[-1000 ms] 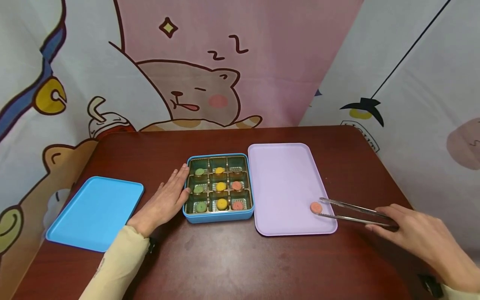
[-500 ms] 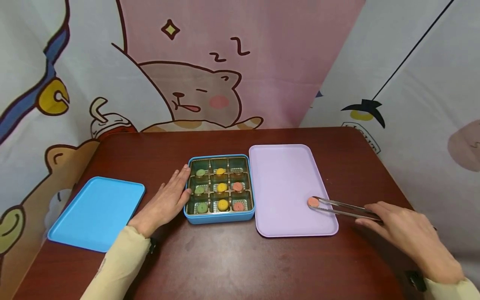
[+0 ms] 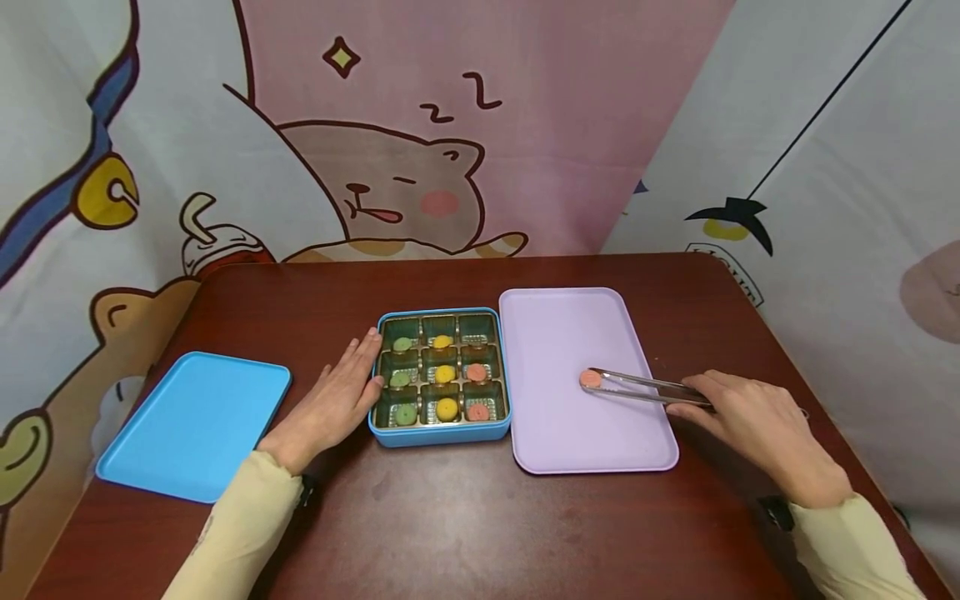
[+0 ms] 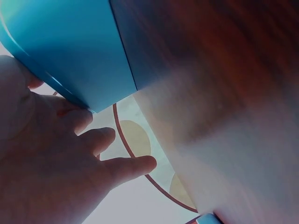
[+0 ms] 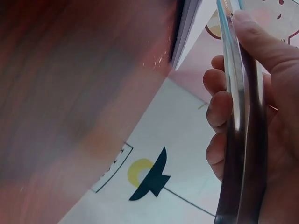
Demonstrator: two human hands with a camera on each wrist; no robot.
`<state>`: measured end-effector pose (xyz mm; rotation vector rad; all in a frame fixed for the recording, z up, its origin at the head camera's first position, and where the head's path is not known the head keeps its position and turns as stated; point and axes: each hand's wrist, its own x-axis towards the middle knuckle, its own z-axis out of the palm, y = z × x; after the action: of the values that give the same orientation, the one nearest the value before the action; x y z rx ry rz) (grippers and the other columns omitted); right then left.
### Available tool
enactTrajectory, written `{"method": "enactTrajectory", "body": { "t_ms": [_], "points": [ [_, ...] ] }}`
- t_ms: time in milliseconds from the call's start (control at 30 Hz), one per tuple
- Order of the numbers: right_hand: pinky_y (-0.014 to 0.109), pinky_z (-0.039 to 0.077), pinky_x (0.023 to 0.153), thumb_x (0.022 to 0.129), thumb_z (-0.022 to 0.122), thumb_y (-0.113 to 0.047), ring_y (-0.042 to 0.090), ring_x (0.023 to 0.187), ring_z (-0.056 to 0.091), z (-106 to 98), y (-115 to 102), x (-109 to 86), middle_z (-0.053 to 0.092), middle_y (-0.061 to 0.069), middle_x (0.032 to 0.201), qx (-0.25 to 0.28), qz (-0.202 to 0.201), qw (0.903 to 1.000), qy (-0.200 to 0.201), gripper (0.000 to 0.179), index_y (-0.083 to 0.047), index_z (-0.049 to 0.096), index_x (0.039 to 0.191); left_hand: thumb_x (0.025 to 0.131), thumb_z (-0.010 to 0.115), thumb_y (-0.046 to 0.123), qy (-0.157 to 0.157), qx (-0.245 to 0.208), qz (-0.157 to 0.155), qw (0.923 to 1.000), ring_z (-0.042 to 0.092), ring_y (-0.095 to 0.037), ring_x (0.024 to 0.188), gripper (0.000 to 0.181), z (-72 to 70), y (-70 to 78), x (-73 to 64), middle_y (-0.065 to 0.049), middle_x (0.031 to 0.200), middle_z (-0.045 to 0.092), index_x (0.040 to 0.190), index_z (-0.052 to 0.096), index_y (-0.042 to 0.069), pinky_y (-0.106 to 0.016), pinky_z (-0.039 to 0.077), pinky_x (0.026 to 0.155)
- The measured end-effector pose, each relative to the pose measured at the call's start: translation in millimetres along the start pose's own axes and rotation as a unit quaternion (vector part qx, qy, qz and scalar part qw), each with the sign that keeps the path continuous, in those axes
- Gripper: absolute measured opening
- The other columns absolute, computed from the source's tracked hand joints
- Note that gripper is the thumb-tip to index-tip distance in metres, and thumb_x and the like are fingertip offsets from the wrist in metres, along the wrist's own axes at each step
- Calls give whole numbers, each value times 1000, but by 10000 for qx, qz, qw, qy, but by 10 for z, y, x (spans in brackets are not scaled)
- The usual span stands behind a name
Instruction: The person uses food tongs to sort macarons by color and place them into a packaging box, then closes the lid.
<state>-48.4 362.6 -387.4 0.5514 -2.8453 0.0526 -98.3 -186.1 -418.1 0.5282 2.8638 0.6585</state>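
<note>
My right hand point(image 3: 753, 425) grips metal tongs point(image 3: 637, 393), which the right wrist view shows running along the palm between thumb and fingers. Between the tong tips is an orange-pink round cookie point(image 3: 591, 378), over the middle of the lilac tray point(image 3: 570, 333). Fingers fairly straight, my left hand point(image 3: 330, 408) rests against the left side of a blue box point(image 3: 442, 435). A gold divided insert in the box holds green cookies point(image 3: 406, 414) in the left column and yellow cookies point(image 3: 446, 409) in the middle. Two pink cookies point(image 3: 477, 412) lie in the right column; its back compartment holds nothing.
A flat blue tray or lid point(image 3: 195, 425) lies on the brown table point(image 3: 450, 525), left of my left hand. The lilac tray stands close beside the box's right side. A cartoon-printed cloth point(image 3: 562, 125) hangs behind the table.
My right hand has moved left and slightly away from me. The tongs have closed on the pink cookie and carried it from the tray's right edge toward its middle. My left hand stays still.
</note>
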Motion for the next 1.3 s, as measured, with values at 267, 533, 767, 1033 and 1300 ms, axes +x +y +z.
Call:
{"method": "enactTrajectory", "body": {
  "t_ms": [267,533,767,1033,1300],
  "points": [
    [30,41,44,78,89,-43,12,59,59,59,-52,99,72,2,87,83,70,9999,-93,43,-10,77,103,113,41,32,-10,-26,-4,10000,10,-39,158,67,2,2,-3,-9,174,5,168,9,9,-75,18,115],
    [29,39,44,78,88,-46,10,57,52,92,-51,-2,66,-2,79,146,373,9988,-283,46,-9,76,103,113,41,34,-58,-82,-43,9999,9,-38,158,68,5,-2,-12,-7,174,3,168,8,11,-75,17,115],
    [27,37,43,80,87,-46,8,55,46,106,-74,-42,65,-2,77,104,486,9983,-293,48,-6,76,104,113,41,33,-15,-56,-17,10000,10,-39,158,68,6,-10,-13,-8,174,4,168,8,11,-75,18,115],
    [29,40,44,81,87,-44,10,56,49,138,-93,-53,68,2,80,144,539,9979,-341,47,-5,75,104,113,40,33,-2,-79,17,10000,10,-39,158,67,10,-17,-14,-8,174,4,168,8,11,-75,18,115],
    [29,42,42,79,89,-43,10,55,51,149,-99,-47,71,5,82,113,454,9985,-268,48,-4,75,104,113,40,33,-10,-81,44,10000,9,-39,158,67,1,-13,-16,-9,174,4,168,8,10,-76,18,115]
  ]
}}
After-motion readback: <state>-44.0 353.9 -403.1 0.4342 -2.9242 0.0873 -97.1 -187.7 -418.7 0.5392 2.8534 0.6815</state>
